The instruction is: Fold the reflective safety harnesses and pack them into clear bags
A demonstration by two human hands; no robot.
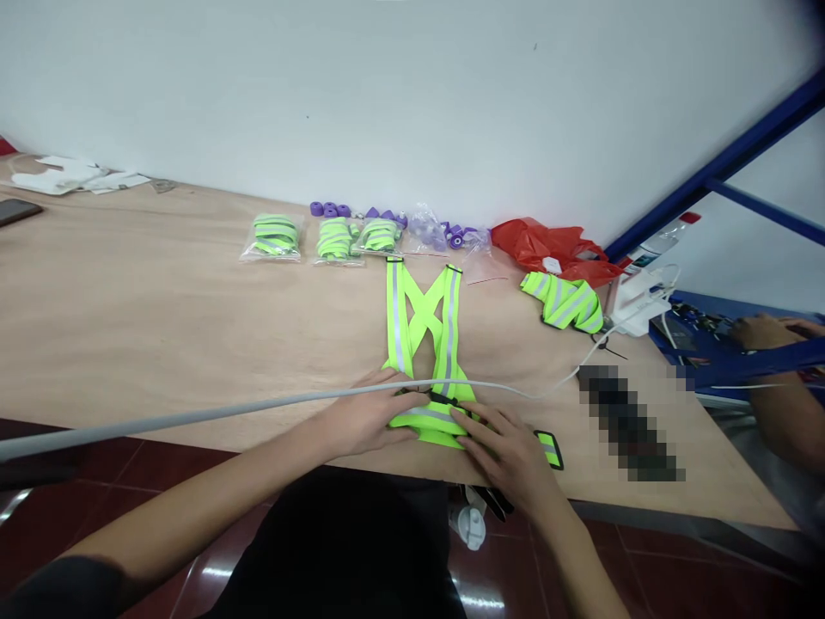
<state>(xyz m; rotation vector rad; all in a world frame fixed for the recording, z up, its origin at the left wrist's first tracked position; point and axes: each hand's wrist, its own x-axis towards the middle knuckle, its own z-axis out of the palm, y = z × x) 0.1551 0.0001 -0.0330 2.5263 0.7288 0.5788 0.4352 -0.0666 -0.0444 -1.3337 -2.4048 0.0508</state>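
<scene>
A neon-yellow reflective vest (424, 320) of grey-striped elastic straps lies on the wooden table, its shoulder straps crossed in an X. Its waist band is gathered in folds near the front edge, with a black buckle (443, 398) above it. My left hand (370, 417) is closed on the left end of the folded band, thumb on top. At the right end, the fingers of my right hand (506, 443) press and grip the band. A loose buckled end (549, 450) with a short yellow piece lies just right of my right hand.
Bagged rolled vests (275, 236), purple parts (330, 210) and a red plastic bag (554, 245) line the wall. Another folded vest (567, 303) lies near a white power strip (639, 301). A white cable (258, 404) crosses in front of my view. Another person's hand (764, 331) shows at right.
</scene>
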